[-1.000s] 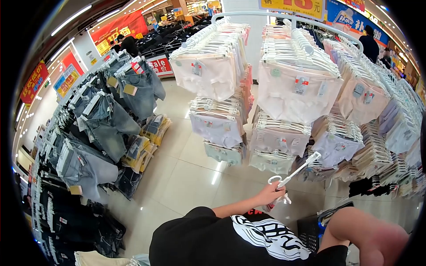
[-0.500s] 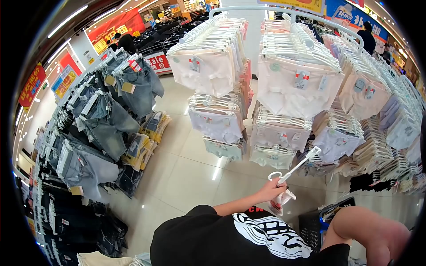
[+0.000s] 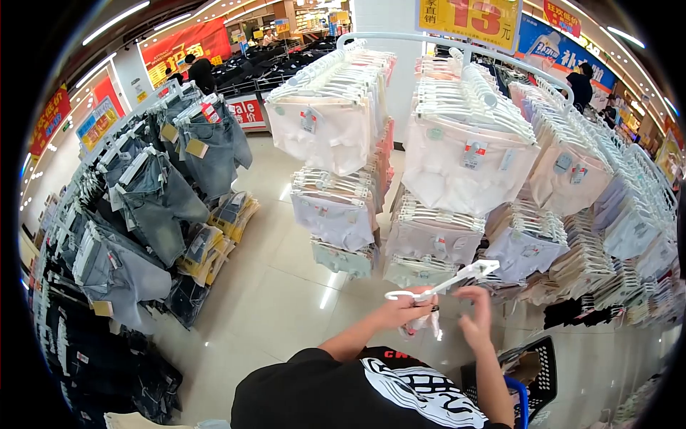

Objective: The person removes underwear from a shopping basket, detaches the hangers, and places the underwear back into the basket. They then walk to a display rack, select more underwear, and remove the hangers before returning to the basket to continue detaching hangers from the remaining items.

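Note:
My left hand (image 3: pixel 409 310) is closed round a white plastic hanger (image 3: pixel 464 275), whose hook end points left and whose bar slants up to the right. A small crumpled pale and pinkish cloth (image 3: pixel 421 326) hangs just below that hand. My right hand (image 3: pixel 474 314) is raised to the right of the hanger with its fingers apart, slightly blurred, and holds nothing. It stands apart from the hanger. Behind both hands hang pale pink underwear (image 3: pixel 468 168) and lilac underwear (image 3: pixel 525 254) on white hangers.
A black basket (image 3: pixel 547 368) with a blue handle is at my lower right. Denim shorts (image 3: pixel 153 207) hang on a curved rack at left, with packaged goods (image 3: pixel 207 250) beneath. A curved white rail (image 3: pixel 400 34) carries the underwear. People (image 3: pixel 580 86) stand in the background.
My left hand has moved left with the hanger, which now lies flatter. My right hand has come up from the lower right, near the hanger. The view has shifted slightly.

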{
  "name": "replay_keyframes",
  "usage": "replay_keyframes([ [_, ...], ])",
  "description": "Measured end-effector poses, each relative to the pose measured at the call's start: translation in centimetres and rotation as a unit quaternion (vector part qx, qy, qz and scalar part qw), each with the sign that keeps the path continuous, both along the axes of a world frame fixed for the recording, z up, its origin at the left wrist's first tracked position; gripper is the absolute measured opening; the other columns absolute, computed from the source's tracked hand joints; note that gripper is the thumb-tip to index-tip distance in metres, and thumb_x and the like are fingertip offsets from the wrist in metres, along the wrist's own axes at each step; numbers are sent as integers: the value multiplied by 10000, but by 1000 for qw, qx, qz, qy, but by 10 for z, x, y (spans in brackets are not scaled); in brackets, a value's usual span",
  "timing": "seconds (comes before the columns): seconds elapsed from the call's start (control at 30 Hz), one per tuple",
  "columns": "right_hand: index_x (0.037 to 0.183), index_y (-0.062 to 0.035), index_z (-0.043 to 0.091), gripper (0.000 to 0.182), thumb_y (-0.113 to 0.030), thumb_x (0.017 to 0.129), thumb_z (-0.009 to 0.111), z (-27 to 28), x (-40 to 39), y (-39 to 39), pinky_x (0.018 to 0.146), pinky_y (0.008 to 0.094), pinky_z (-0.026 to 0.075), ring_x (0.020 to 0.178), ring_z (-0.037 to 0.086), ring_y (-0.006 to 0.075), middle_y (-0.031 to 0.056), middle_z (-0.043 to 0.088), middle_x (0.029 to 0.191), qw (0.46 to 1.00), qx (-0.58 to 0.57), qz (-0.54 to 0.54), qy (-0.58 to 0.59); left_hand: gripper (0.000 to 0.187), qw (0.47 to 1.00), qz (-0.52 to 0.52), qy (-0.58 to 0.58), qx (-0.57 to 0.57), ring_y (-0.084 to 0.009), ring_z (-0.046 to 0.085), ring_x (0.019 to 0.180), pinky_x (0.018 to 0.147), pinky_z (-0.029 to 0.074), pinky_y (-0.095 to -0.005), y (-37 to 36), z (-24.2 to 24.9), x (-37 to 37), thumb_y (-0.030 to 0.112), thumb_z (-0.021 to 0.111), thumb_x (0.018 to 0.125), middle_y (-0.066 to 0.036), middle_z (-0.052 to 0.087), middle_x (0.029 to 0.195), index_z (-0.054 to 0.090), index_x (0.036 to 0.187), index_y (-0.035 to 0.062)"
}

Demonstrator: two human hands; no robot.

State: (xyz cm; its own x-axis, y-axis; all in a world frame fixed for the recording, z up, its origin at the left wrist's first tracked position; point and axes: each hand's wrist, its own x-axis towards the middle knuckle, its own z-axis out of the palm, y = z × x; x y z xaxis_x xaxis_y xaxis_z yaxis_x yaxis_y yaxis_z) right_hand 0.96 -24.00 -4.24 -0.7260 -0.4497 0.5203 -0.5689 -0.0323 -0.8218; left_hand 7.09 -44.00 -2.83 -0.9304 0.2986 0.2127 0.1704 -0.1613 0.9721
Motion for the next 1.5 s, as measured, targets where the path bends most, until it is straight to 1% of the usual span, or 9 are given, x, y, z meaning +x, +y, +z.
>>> replay_keyframes([
  [0.03,1082,-45,435,560,-301,644,672,-6,4,-5,828,323,366,915,499,190,108,525,957,996,7,51,-72,68,999,-29,-17,-1,-74,361,678,619,340,-223,-4,4,0,74,498,811,28,383,759,438,783,58],
  [0.13,1065,-41,481,581,-235,580,734,-16,20,-9,831,327,373,946,508,176,86,542,989,977,33,125,-169,66,997,-79,-5,-18,-61,363,692,628,338,-209,-8,-3,-11,88,498,820,34,388,774,437,805,69],
  [0.3,891,-30,572,306,-123,622,683,0,33,-3,698,311,432,796,561,226,85,574,850,977,202,44,-45,83,987,-131,-43,-82,-64,372,710,634,333,-213,-12,3,-20,55,517,806,12,411,754,438,824,36],
  [0.43,865,-27,579,229,-96,655,637,5,41,-4,649,311,447,735,569,261,111,578,811,984,168,-49,29,101,989,-104,64,-85,-90,361,698,638,330,-226,1,0,-21,78,519,812,4,408,757,437,846,30],
  [0.7,885,-6,575,216,-42,673,560,12,43,-2,657,274,453,700,588,201,116,591,793,968,205,-132,-55,415,978,41,-32,-202,-88,483,904,813,398,-238,3,-25,-24,289,470,874,-47,522,977,422,1214,56],
  [0.83,910,-5,582,228,-92,700,561,-28,26,6,668,271,443,728,576,144,102,606,790,971,170,-78,-151,119,989,79,-41,-121,-63,437,808,701,387,-227,-1,-23,-29,153,474,852,-16,479,900,516,896,50],
  [1.0,948,-1,540,210,-127,782,523,-59,29,7,650,247,423,695,525,96,60,587,754,964,49,-50,-257,194,999,11,-18,35,-52,349,699,620,315,-183,-11,-5,-31,35,497,804,8,422,818,342,707,100],
  [1.17,950,-7,483,132,-105,862,462,-54,36,1,576,151,342,684,445,14,-5,532,802,954,21,-39,-297,205,988,18,-123,92,-56,359,706,655,312,-189,-21,-8,-27,31,512,794,18,433,817,357,695,120],
  [1.5,699,-6,545,145,-23,662,684,-48,40,43,572,174,351,632,444,34,-13,522,705,934,110,-15,-340,203,987,29,-151,38,-24,334,655,580,288,-182,-39,-16,-22,37,515,795,55,398,743,358,701,126],
])
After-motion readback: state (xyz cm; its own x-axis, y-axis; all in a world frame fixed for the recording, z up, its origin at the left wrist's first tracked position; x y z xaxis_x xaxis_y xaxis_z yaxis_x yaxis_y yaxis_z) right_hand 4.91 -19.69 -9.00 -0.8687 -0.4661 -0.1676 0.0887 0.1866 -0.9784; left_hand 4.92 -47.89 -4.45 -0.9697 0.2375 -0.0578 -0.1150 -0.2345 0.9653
